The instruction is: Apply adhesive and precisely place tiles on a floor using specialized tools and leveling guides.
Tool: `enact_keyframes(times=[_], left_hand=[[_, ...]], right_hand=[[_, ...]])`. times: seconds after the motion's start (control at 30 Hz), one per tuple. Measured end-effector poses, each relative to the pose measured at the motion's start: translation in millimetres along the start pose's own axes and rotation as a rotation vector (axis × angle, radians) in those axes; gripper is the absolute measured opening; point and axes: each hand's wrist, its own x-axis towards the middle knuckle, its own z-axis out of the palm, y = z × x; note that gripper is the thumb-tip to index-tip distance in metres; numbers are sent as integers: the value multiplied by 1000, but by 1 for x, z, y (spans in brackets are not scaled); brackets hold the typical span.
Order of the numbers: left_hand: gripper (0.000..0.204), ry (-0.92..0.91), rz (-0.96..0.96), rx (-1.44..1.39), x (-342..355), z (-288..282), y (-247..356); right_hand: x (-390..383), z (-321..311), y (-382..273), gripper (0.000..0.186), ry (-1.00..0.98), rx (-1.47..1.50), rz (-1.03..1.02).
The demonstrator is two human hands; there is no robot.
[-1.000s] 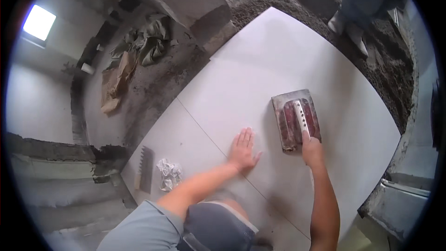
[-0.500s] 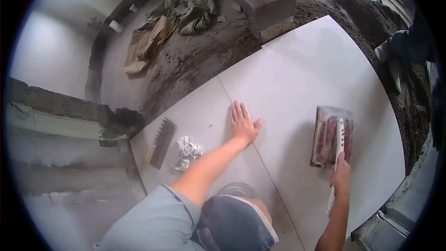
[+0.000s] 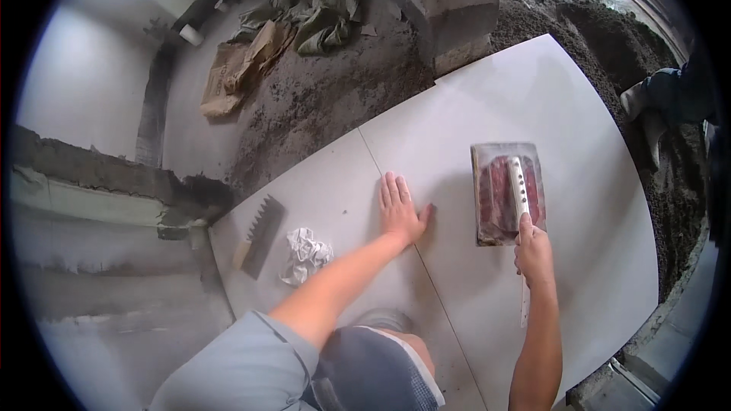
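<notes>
My left hand (image 3: 400,209) lies flat with fingers apart on the large white tiles (image 3: 579,281), at a seam. My right hand (image 3: 533,255) grips the long white, perforated handle of a rectangular float tool (image 3: 496,194) with a red middle and grimy edges. The float is over the right-hand tile, right of my left hand; whether it touches the tile I cannot tell. On the left tile lie a notched trowel (image 3: 260,240) and a crumpled white paper or rag (image 3: 304,255).
Beyond the tiles are dark mortar (image 3: 655,175), a concrete pillar (image 3: 457,0) and crumpled brown (image 3: 232,76) and green (image 3: 324,23) sacks. Another person's foot (image 3: 640,99) is in the mortar at right. Rough walls (image 3: 91,243) border the left.
My view has swung, shifting the scene right. The float went rightward and lower in the picture, then came back up and left, toward my left hand, which stays flat on the tiles.
</notes>
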Motion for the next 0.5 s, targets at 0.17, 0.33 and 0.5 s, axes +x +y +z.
enact_keyframes(times=[0.17, 0.33, 0.5], left_hand=[[96, 70, 67, 0, 2, -4, -8], [93, 66, 73, -11, 7, 5, 7], [94, 39, 53, 2, 5, -1, -2]], right_hand=[[-31, 19, -12, 66, 260, -106, -417], [30, 28, 2, 69, 210, -323, -177], [-5, 6, -23, 66, 78, -36, -200]])
